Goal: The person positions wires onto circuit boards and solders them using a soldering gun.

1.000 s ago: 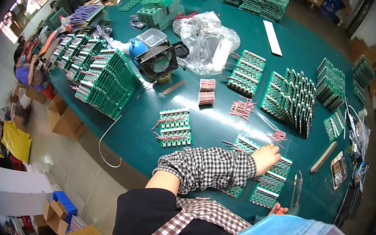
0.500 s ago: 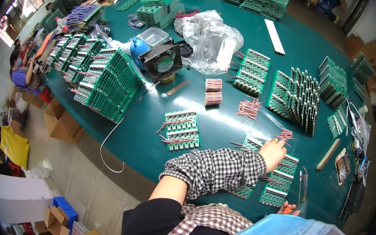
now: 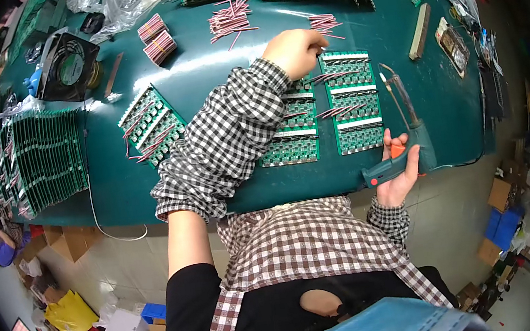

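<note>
My left hand [image 3: 294, 54] reaches over the far end of two green circuit boards, its fingers curled together. Whatever is between the fingertips is too small to make out. Just beyond them lies a small pile of red-and-white wires [image 3: 325, 24]. The right-hand circuit board [image 3: 355, 103] has white strips and wires lying across its rows. Beside it, another circuit board [image 3: 290, 152] is partly covered by my checked left sleeve. My right hand [image 3: 399, 172] grips a green soldering gun [image 3: 422, 139] with an orange trigger, its tip pointing away, right of the boards.
A third wired board [image 3: 153, 125] lies left of my sleeve. Farther off are a larger wire heap [image 3: 231, 21], banded wire bundles [image 3: 158, 39] and a black fan [image 3: 69, 65]. Stacked boards [image 3: 46, 159] stand at left, more at the back. A wooden bar [image 3: 419, 32] lies at right.
The view has tilted down and turned, so the scene sits differently. My right hand and the soldering gun now show in full. My left hand is still near the small wire pile, fingers curled.
</note>
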Demonstrator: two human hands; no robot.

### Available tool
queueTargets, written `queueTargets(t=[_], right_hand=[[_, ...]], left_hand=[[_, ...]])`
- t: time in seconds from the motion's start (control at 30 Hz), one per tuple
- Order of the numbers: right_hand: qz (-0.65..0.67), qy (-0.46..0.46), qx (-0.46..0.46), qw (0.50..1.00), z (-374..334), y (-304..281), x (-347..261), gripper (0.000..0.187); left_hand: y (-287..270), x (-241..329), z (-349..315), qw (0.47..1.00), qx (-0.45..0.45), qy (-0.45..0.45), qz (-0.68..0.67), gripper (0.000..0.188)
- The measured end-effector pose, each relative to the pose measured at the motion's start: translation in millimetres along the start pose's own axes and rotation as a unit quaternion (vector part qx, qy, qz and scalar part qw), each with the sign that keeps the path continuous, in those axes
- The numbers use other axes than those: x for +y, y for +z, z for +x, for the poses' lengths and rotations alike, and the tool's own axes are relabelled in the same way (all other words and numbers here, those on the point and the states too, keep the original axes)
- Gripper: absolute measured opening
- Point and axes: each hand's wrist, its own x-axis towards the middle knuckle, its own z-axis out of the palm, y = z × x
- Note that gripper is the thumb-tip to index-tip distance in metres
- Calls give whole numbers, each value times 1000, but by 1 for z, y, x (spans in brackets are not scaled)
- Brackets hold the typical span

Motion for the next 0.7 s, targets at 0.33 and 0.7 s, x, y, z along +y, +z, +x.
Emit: queueTargets(t=[0.33,0.7], right_hand=[[-1,10,1,1000,-16,9,-3,32],[9,30,-36,999,-21,3,1,32]], left_hand=[[5,16,-12,996,38,5,83,20],[16,29,-19,977,79,-5,200,13]])
